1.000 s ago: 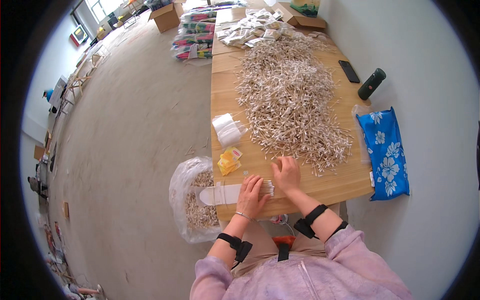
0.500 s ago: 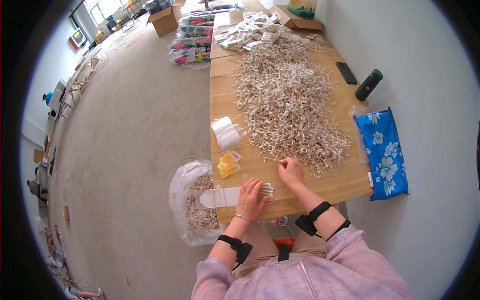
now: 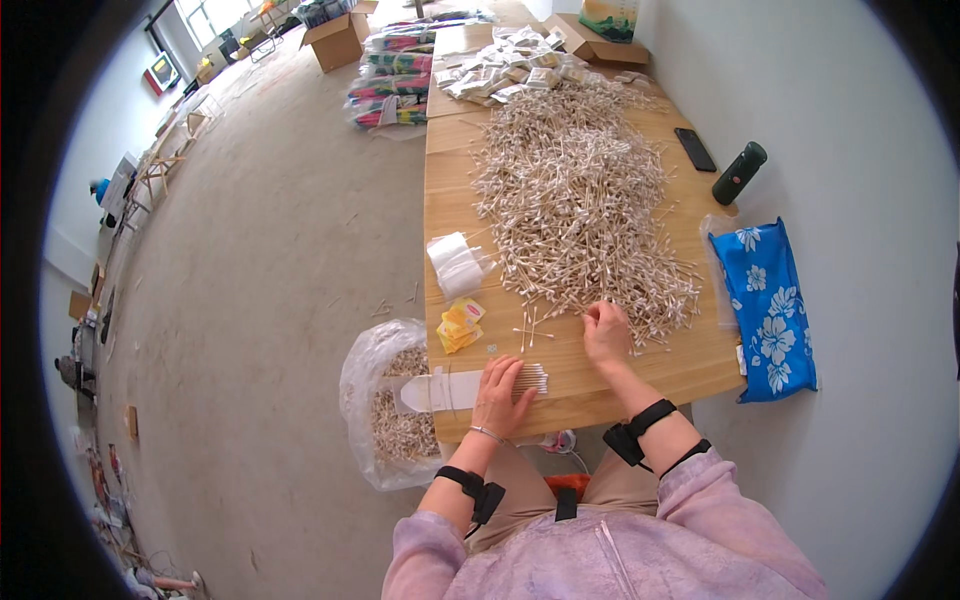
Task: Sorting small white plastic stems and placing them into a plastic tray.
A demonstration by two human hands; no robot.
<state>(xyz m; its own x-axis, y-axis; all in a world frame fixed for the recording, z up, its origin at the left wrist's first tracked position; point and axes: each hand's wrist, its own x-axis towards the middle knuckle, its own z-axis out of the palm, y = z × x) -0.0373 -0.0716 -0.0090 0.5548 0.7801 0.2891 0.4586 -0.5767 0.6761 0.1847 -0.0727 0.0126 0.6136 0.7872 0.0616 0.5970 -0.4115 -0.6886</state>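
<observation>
The bare right hand [image 3: 607,335] has shifted rightward along the near edge of a broad heap of thin, pale-stemmed cotton swabs [image 3: 570,190]; a few loose swabs [image 3: 534,331] now lie apart from it, within easy reach. That hand looks pinched, though whether on a swab I cannot tell. The bare left hand [image 3: 499,393] lies flat, gripping nothing, over a neat row of white-tipped swabs [image 3: 536,378] near the light wood-grain tabletop's [image 3: 660,378] front edge, long axis left-to-right, tips pointing right

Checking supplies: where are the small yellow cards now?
In the head view, the small yellow cards lie near the left edge of the pale wooden table, just below the translucent white plastic stack and above-left of the left hand.
</observation>
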